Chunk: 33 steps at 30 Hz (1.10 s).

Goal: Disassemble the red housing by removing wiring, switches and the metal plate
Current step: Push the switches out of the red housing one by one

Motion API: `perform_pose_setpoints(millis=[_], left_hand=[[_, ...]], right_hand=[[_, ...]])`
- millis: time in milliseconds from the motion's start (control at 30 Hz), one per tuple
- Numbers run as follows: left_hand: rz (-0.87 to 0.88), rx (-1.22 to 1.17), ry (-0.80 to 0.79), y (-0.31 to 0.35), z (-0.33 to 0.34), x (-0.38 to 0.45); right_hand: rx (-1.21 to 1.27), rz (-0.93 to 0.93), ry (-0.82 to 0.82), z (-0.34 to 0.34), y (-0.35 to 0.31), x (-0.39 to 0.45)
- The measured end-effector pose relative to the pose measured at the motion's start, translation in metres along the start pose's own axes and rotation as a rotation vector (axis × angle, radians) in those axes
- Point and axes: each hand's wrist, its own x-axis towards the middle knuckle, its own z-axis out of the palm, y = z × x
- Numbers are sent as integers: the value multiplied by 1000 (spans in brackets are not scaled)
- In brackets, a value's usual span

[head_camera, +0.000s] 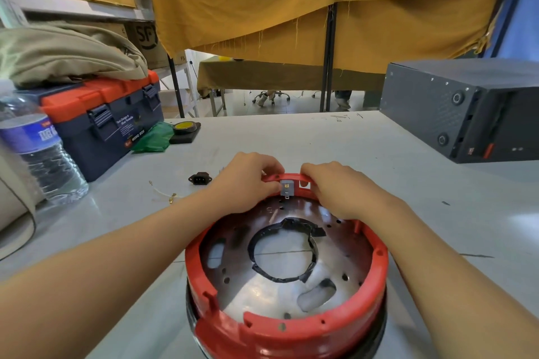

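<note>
**A:** Where does the red housing [287,280] sit for you?

**B:** At six o'clock on the desk [393,183], right under your arms, open side up. The metal plate [262,291] lies inside it, with a big round hole ringed in black near the middle and smaller holes around it.

**A:** And your hands?

**B:** Both are at the housing's far rim, twelve o'clock. Your left hand [246,182] curls its fingers over the rim just left of the grey switch [285,188]; your right hand [338,188] hooks its fingers over the rim just right of it. So both sets of fingers are clamped on the red rim, with the switch between them. Whether a fingertip touches the switch itself, I cannot tell.

**A:** The switch?

**B:** It sits in the rim wall, a small metal tab pointing down toward the plate.

**A:** What else is on the desk?

**B:** At ten o'clock, close to your left hand, a black socket [199,178] lies loose, and a pale wire [163,192] with terminal ends lies beside it. Farther out at ten o'clock stand a blue and orange toolbox [108,119] and a water bottle [38,151]. At two o'clock sits a dark grey case [460,108].
</note>
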Motion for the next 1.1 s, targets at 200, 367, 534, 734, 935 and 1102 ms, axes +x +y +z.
perform_pose_setpoints(millis=[200,367,534,734,935,1102], left_hand=[[-4,-61,-2,1,2,2],[6,-116,-4,1,3,4],[36,-124,-41,6,4,10],[61,-143,6,2,8,9],[46,-134,31,1,10,9],[30,-158,16,1,9,9]], right_hand=[[26,-4,-12,-1,2,-4],[139,-44,-21,-8,4,-6],[219,-58,45,-9,1,3],[257,-36,94,-3,3,3],[217,-14,127,-1,3,1],[190,11,138,-2,3,-1]])
